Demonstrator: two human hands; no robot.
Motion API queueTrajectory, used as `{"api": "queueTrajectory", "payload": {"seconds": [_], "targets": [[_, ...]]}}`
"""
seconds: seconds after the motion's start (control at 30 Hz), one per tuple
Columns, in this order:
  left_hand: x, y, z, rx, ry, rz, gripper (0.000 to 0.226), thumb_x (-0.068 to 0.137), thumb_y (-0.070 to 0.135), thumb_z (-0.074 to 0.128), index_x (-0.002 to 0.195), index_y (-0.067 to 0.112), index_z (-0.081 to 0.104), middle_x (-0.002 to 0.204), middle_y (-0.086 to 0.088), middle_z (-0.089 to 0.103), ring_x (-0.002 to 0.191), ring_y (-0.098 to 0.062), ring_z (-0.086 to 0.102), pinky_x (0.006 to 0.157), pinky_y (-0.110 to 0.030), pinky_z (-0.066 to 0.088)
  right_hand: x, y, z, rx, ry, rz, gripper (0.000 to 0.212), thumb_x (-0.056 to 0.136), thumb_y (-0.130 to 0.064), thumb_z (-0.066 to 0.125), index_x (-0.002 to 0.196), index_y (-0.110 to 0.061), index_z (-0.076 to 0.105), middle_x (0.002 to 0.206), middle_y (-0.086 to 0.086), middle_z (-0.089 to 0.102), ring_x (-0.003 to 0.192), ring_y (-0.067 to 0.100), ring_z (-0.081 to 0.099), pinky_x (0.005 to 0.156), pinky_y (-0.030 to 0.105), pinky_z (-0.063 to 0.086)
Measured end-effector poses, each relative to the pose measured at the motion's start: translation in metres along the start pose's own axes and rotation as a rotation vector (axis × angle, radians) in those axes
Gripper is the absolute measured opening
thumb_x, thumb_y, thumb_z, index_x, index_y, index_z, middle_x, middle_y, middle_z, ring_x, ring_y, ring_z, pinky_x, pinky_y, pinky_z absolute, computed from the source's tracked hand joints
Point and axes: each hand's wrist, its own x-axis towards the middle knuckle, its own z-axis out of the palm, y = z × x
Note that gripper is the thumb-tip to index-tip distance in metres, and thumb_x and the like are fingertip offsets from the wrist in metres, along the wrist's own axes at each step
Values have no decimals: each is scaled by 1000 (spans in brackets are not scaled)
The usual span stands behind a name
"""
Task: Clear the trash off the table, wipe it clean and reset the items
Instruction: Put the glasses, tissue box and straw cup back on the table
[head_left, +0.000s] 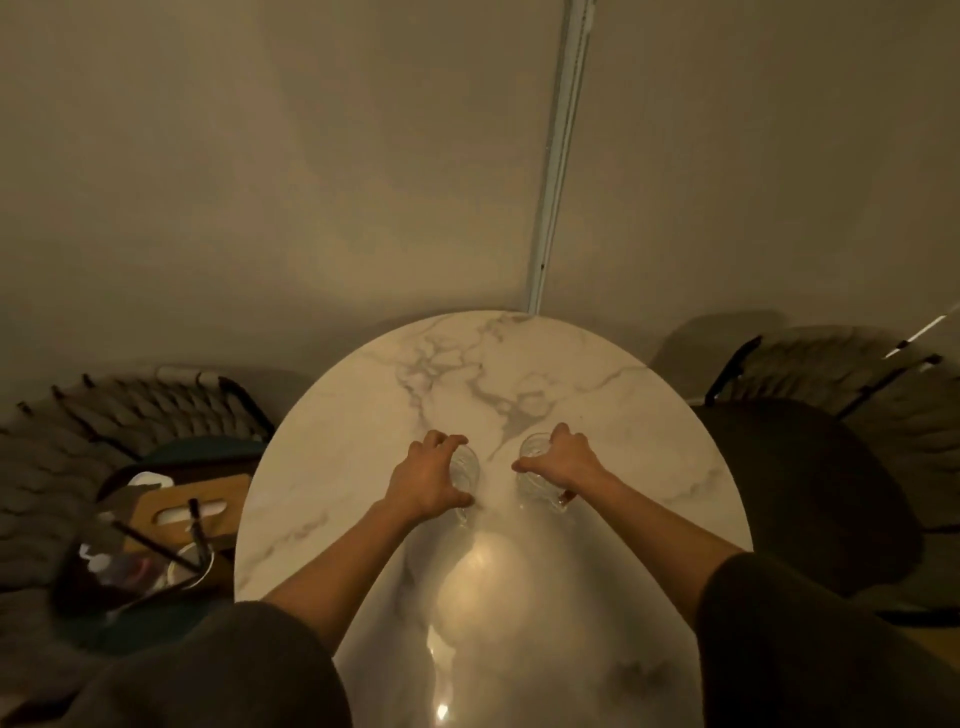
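Arms (332, 561) outstretched, hands (426, 480) (563, 460) atop glasses (467, 467) (535, 486)

Left glass (469, 470) and right glass (535, 486) stand side by side mid-surface (519, 364), left chair (104, 415) and right chair (805, 467) flanking the surface.

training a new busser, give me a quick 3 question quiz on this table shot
1. True or false: the left hand grips the left glass and the right hand grips the right glass.
2. The marble table is: A square, B round, C rectangular.
3. Fill in: the wooden-topped box sits on the woven chair to the person's ____.
Key: 1 true; 2 B; 3 left.
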Motion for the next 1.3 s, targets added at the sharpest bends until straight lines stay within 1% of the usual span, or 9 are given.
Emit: {"api": "queueTrajectory", "payload": {"seconds": [0.13, 0.23, 0.37, 0.63, 0.87, 1.03, 1.17, 1.23, 1.3], "targets": [[16, 5, 15, 66, -45, -31, 91, 65, 41, 80, 144, 31, 35, 143, 0, 36, 125, -26, 40, 90, -41, 49, 23, -5, 13, 25, -69, 34, 104, 69, -51, 79, 147, -11, 23, 143, 17, 31, 128, 37, 41, 78, 47, 59], [27, 4, 19, 105, -65, -40, 92, 65, 38, 80, 144, 31, 34, 144, 0, 34, 126, -27, 38, 89, -41, 50, 35, -9, 20, -13, -69, 32, 106, 71, -55, 77, 147, -8, 20, 145, 18, 30, 130, 36, 42, 94, 43, 52], [44, 5, 20, 122, -81, -56, 92, 65, 33, 81, 144, 29, 34, 144, -1, 33, 126, -28, 36, 89, -42, 49, 49, -11, 20, -28, -60, -10, 106, 70, -56, 77, 145, -7, 20, 140, 18, 33, 124, 34, 46, 90, 41, 54], [57, 3, 30, 127, -99, -76, 89, 66, 34, 80, 142, 28, 36, 141, -1, 36, 124, -28, 39, 86, -41, 50, 55, -7, 29, -121, -93, -92, 97, 74, -57, 73, 141, -6, 25, 136, 20, 40, 126, 32, 42, 96, 36, 43], [58, 1, 32, 118, -129, -67, 96, 66, 37, 83, 147, 31, 31, 146, 0, 32, 129, -26, 35, 91, -41, 48, 56, -4, 28, -162, -186, -78, 84, 89, -61, 53, 145, -5, 26, 141, 22, 39, 129, 37, 43, 100, 41, 41], [58, 1, 33, 109, -150, -69, 105, 65, 36, 86, 150, 30, 24, 153, -2, 25, 135, -29, 31, 99, -46, 46, 58, -1, 16, -118, -180, -34, 63, 98, -51, 38, 139, -4, 35, 134, 26, 48, 115, 43, 57, 93, 48, 51], [54, 0, 33, 103, -169, -80, 107, 66, 34, 85, 152, 27, 21, 157, -4, 19, 140, -30, 26, 105, -45, 42, 54, 4, 8, -112, -230, -68, 37, 100, -23, 39, 126, 3, 45, 114, 23, 58, 92, 39, 66, 54, 32, 48], [51, -2, 33, 91, -171, -77, 108, 68, 33, 85, 153, 27, 18, 160, -4, 13, 144, -29, 19, 109, -44, 38, 52, 5, 5, -105, -269, -63, 35, 100, -16, 38, 126, 5, 48, 104, 21, 61, 95, 38, 67, 51, 28, 47], [46, 1, 32, 81, -165, -60, 110, 70, 34, 84, 154, 28, 13, 162, -3, 5, 147, -27, 10, 113, -44, 33, 49, 10, 1, -137, -253, -54, 36, 99, -14, 42, 128, 5, 47, 115, 24, 61, 103, 37, 64, 60, 30, 51]]}}
